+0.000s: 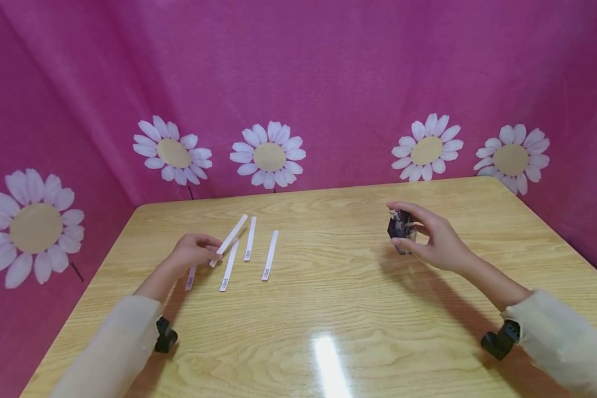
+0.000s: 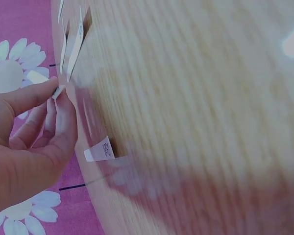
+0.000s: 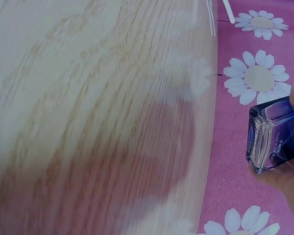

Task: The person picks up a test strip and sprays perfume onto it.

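My left hand (image 1: 195,251) pinches a white paper strip (image 1: 232,235) between thumb and fingertips, tilted up off the table. In the left wrist view the left hand (image 2: 34,127) grips the strip's printed end. Around it lie several more white strips with small print at the near end, one (image 1: 270,255) farthest right and one (image 1: 189,278) partly hidden under the hand. On the right, my right hand (image 1: 435,240) holds a dark glass perfume bottle (image 1: 401,229) above the table. The right wrist view shows the bottle (image 3: 274,132) with its thick clear base and pale lettering, its other end out of frame.
A light wooden table (image 1: 318,298) spans the view, with a bright reflection near its front. Behind and beside it hangs a magenta cloth (image 1: 328,83) printed with large white daisies. Dark cameras (image 1: 166,335) are strapped at both wrists.
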A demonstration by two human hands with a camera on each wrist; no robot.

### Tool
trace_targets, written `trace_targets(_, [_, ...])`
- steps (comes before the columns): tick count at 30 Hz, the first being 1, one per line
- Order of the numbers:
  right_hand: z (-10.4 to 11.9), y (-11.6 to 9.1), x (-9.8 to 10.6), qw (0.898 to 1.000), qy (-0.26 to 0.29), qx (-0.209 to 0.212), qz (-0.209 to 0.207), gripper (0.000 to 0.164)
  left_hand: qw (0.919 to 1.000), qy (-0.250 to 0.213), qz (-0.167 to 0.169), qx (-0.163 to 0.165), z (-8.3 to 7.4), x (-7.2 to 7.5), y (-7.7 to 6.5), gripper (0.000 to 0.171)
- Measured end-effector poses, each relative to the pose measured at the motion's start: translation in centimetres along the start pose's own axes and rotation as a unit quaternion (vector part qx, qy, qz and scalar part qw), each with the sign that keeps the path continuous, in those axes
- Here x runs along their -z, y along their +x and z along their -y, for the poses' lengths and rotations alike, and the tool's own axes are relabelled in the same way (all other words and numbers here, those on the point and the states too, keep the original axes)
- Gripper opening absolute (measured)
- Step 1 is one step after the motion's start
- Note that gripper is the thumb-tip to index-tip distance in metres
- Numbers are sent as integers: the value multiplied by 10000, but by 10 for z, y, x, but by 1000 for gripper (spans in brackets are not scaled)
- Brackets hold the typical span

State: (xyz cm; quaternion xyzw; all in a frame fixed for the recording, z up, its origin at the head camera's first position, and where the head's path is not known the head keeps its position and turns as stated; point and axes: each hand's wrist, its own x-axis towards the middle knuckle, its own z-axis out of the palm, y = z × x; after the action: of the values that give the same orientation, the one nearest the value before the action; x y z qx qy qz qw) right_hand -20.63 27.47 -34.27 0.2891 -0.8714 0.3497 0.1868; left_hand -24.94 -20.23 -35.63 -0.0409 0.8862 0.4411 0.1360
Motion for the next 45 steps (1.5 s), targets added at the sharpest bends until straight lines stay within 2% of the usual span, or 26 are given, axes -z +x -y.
trace_targets(9, [1,4,-7,9999,118,76,63,67,9967,-531,505,-356,-3,-5,-14,44])
trace_targets(19, [3,10,-16,9992,319,175,142,66,9939,-619,772,-490,-21,-21,-25,39])
trace_targets(27, [6,17,-21,9988,336,249,239,63,9881,-660,1045,-913,-31,-35,-28,36])
trace_targets(36, [12,21,-29,9980,475,349,238,63,9842,-801,1230,-992,-44,-51,-33,35])
trace_targets(40, [15,21,-32,9979,499,293,280,63,9834,-909,1276,-914,-45,-57,-33,34])
trace_targets(45, [18,21,-37,9981,455,266,311,63,9811,-932,1343,-1034,-47,-64,-34,35])
